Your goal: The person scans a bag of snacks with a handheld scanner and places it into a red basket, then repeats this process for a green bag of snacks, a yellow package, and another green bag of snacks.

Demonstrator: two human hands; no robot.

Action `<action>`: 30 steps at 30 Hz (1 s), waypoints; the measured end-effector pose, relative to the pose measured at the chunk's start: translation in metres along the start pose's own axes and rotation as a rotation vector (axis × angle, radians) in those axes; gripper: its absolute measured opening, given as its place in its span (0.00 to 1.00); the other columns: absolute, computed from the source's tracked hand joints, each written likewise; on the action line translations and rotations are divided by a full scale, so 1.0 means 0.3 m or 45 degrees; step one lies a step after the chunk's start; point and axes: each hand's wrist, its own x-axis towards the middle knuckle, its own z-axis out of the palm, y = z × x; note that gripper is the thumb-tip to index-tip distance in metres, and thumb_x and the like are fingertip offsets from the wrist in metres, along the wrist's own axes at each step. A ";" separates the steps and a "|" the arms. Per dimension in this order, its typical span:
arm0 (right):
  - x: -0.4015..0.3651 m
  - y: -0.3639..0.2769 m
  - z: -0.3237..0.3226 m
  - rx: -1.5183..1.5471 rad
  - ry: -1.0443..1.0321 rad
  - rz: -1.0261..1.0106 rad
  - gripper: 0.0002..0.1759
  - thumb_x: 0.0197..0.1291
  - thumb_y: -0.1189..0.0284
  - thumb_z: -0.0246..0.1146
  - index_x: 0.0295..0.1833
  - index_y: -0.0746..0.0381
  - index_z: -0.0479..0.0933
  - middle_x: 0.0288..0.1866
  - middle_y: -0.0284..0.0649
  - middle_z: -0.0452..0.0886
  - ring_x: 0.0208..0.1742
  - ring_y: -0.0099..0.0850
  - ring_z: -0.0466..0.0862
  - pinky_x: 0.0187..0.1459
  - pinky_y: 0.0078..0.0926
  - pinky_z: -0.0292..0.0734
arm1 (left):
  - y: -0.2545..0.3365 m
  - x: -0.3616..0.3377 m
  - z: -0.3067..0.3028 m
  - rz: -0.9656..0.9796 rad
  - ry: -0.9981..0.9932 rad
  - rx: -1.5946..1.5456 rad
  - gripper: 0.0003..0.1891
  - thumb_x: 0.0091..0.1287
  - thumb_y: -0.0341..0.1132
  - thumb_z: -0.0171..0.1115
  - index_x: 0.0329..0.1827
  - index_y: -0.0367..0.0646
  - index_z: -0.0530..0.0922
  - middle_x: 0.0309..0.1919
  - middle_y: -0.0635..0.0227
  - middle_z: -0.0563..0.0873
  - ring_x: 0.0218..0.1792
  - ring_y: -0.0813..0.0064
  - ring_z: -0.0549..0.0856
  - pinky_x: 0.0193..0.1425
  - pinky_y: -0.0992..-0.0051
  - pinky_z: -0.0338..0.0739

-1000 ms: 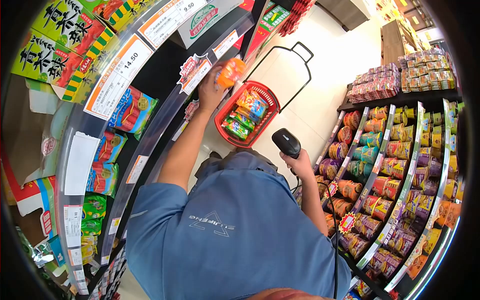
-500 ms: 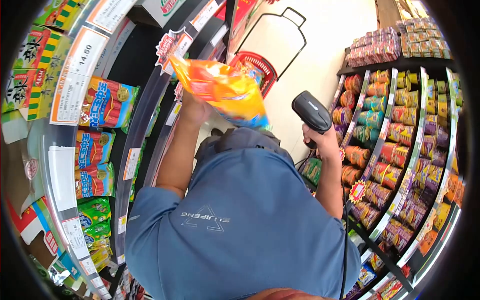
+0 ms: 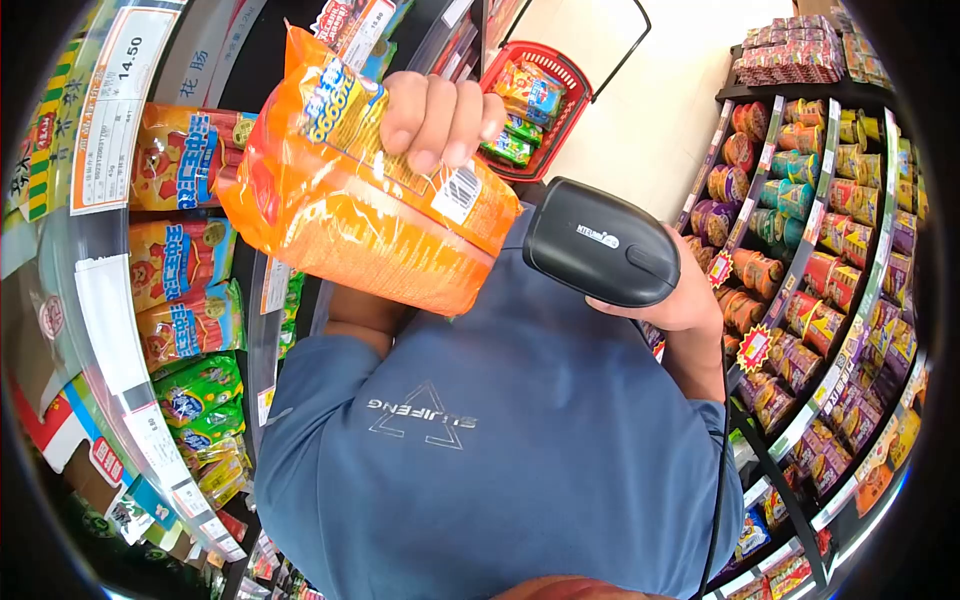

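My left hand point(image 3: 440, 120) is closed around an orange snack bag point(image 3: 365, 245), raised in front of my chest. The bag's back panel faces up, with a printed barcode point(image 3: 461, 194) just below my fingers. In my right hand point(image 3: 692, 285) is a black handheld barcode scanner point(image 3: 600, 245), its head turned toward the bag. A small gap separates scanner and bag. My right fingers are mostly hidden under the scanner. Its cable point(image 3: 715, 500) hangs down along my right side.
A red shopping basket point(image 3: 577, 115) with orange and green packs stands on the floor ahead. To the left, a shelf holds sausage packs point(image 3: 185, 262) and green bags point(image 3: 200, 390) behind price labels point(image 3: 125, 100). Cup noodles point(image 3: 790, 225) fill the rack on the right.
The bag has come up closer to me and turned, so its barcode now shows. The scanner has moved up and inward beside it. The view has shifted slightly.
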 end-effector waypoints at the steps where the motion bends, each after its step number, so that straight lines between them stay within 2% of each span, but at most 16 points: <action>1: 0.004 0.005 0.001 0.008 -0.002 -0.002 0.19 0.46 0.78 0.76 0.45 0.69 0.80 0.37 0.39 0.86 0.37 0.23 0.82 0.43 0.25 0.78 | -0.012 -0.004 0.029 0.053 0.198 0.072 0.09 0.66 0.34 0.61 0.26 0.55 0.78 0.23 0.79 0.81 0.34 0.79 0.78 0.51 0.73 0.66; 3: 0.013 0.019 0.002 -0.005 -0.029 -0.007 0.19 0.47 0.78 0.75 0.46 0.69 0.80 0.37 0.39 0.86 0.37 0.23 0.82 0.43 0.25 0.78 | -0.018 -0.016 0.021 0.025 0.264 0.117 0.11 0.64 0.36 0.64 0.21 0.58 0.78 0.22 0.82 0.77 0.37 0.80 0.74 0.53 0.72 0.63; 5: 0.023 0.028 0.004 -0.018 -0.053 -0.004 0.18 0.48 0.78 0.75 0.46 0.69 0.80 0.37 0.39 0.86 0.37 0.23 0.82 0.43 0.25 0.78 | -0.021 -0.032 -0.050 0.061 -0.142 0.131 0.08 0.70 0.38 0.59 0.30 0.59 0.74 0.32 0.81 0.77 0.44 0.76 0.75 0.59 0.67 0.65; 8: 0.035 0.038 0.001 -0.018 -0.044 0.026 0.19 0.48 0.78 0.75 0.46 0.69 0.80 0.38 0.39 0.87 0.38 0.23 0.82 0.44 0.25 0.78 | -0.003 -0.038 -0.043 -0.069 0.003 0.085 0.09 0.64 0.37 0.65 0.24 0.59 0.79 0.26 0.82 0.80 0.39 0.80 0.76 0.54 0.72 0.64; 12: 0.053 0.080 -0.023 0.025 -0.015 0.092 0.20 0.48 0.78 0.75 0.48 0.68 0.80 0.38 0.38 0.87 0.38 0.23 0.82 0.45 0.25 0.78 | -0.016 -0.080 -0.127 -0.097 -0.053 0.089 0.09 0.66 0.39 0.62 0.26 0.57 0.79 0.29 0.80 0.81 0.40 0.77 0.77 0.55 0.71 0.65; 14: 0.068 0.142 -0.039 0.119 0.085 0.144 0.19 0.49 0.77 0.74 0.48 0.67 0.79 0.36 0.35 0.85 0.33 0.21 0.80 0.39 0.23 0.77 | -0.021 -0.134 -0.182 -0.230 0.183 0.059 0.11 0.69 0.44 0.58 0.31 0.51 0.78 0.31 0.73 0.82 0.42 0.72 0.79 0.58 0.66 0.68; 15: 0.073 0.179 -0.058 0.115 0.092 0.153 0.19 0.49 0.77 0.74 0.48 0.67 0.79 0.36 0.35 0.85 0.33 0.21 0.80 0.39 0.23 0.77 | -0.029 -0.162 -0.198 -0.227 0.184 0.049 0.11 0.69 0.44 0.58 0.31 0.51 0.78 0.31 0.73 0.82 0.42 0.72 0.79 0.58 0.66 0.68; 17: 0.073 0.244 -0.106 0.294 0.142 0.535 0.17 0.51 0.75 0.73 0.47 0.65 0.80 0.31 0.31 0.83 0.27 0.19 0.76 0.31 0.21 0.73 | -0.059 -0.244 -0.223 -0.303 0.810 0.234 0.16 0.72 0.49 0.54 0.35 0.46 0.76 0.31 0.67 0.81 0.42 0.66 0.81 0.58 0.63 0.73; 18: 0.076 0.278 -0.116 0.275 0.209 0.495 0.15 0.53 0.73 0.72 0.45 0.65 0.80 0.26 0.29 0.79 0.22 0.17 0.72 0.25 0.19 0.68 | -0.089 -0.323 -0.315 -0.242 0.893 0.234 0.19 0.73 0.51 0.51 0.39 0.44 0.75 0.33 0.63 0.82 0.44 0.63 0.82 0.55 0.62 0.77; 19: 0.076 0.309 -0.134 0.274 0.212 0.508 0.15 0.53 0.73 0.72 0.45 0.65 0.80 0.26 0.29 0.79 0.22 0.17 0.72 0.25 0.19 0.68 | -0.108 -0.378 -0.389 -0.253 0.883 0.130 0.20 0.74 0.55 0.48 0.41 0.45 0.76 0.37 0.64 0.83 0.46 0.65 0.83 0.53 0.63 0.79; 21: 0.074 0.362 -0.182 0.118 0.288 0.656 0.14 0.53 0.71 0.71 0.43 0.66 0.80 0.24 0.29 0.77 0.22 0.18 0.72 0.24 0.20 0.68 | -0.138 -0.339 -0.396 -0.257 1.487 0.283 0.25 0.73 0.59 0.47 0.50 0.45 0.76 0.46 0.64 0.84 0.50 0.67 0.83 0.57 0.62 0.79; 22: 0.081 0.378 -0.202 0.090 0.312 0.704 0.13 0.53 0.71 0.71 0.41 0.66 0.80 0.23 0.29 0.76 0.22 0.18 0.72 0.24 0.20 0.67 | -0.200 -0.315 -0.398 -0.223 1.857 0.419 0.30 0.72 0.62 0.44 0.60 0.45 0.72 0.54 0.66 0.82 0.53 0.68 0.83 0.60 0.62 0.79; 23: 0.089 0.403 -0.229 0.096 0.308 0.717 0.13 0.53 0.71 0.71 0.41 0.66 0.80 0.23 0.29 0.76 0.22 0.18 0.72 0.24 0.20 0.67 | -0.243 -0.399 -0.486 -0.250 1.858 0.491 0.32 0.73 0.61 0.44 0.66 0.43 0.67 0.60 0.63 0.79 0.57 0.66 0.82 0.61 0.64 0.78; 25: 0.112 0.453 -0.289 0.019 0.273 0.909 0.15 0.52 0.71 0.71 0.45 0.66 0.79 0.25 0.29 0.78 0.22 0.18 0.72 0.25 0.20 0.68 | -0.328 -0.514 -0.614 -0.277 2.076 0.597 0.32 0.72 0.60 0.51 0.63 0.39 0.69 0.58 0.59 0.80 0.54 0.67 0.84 0.57 0.66 0.80; 29: 0.171 0.579 -0.383 -0.060 0.288 0.924 0.13 0.52 0.69 0.72 0.39 0.65 0.79 0.22 0.28 0.75 0.21 0.17 0.71 0.24 0.20 0.67 | -0.467 -0.680 -0.805 -0.413 2.460 0.699 0.35 0.69 0.62 0.54 0.59 0.34 0.72 0.50 0.60 0.84 0.47 0.69 0.87 0.50 0.70 0.82; 30: 0.185 0.613 -0.413 -0.183 0.267 0.945 0.21 0.50 0.65 0.73 0.45 0.67 0.81 0.30 0.41 0.85 0.33 0.30 0.84 0.40 0.30 0.78 | -0.497 -0.718 -0.847 -0.427 2.471 0.700 0.35 0.69 0.62 0.54 0.59 0.34 0.72 0.50 0.60 0.84 0.47 0.69 0.87 0.50 0.70 0.82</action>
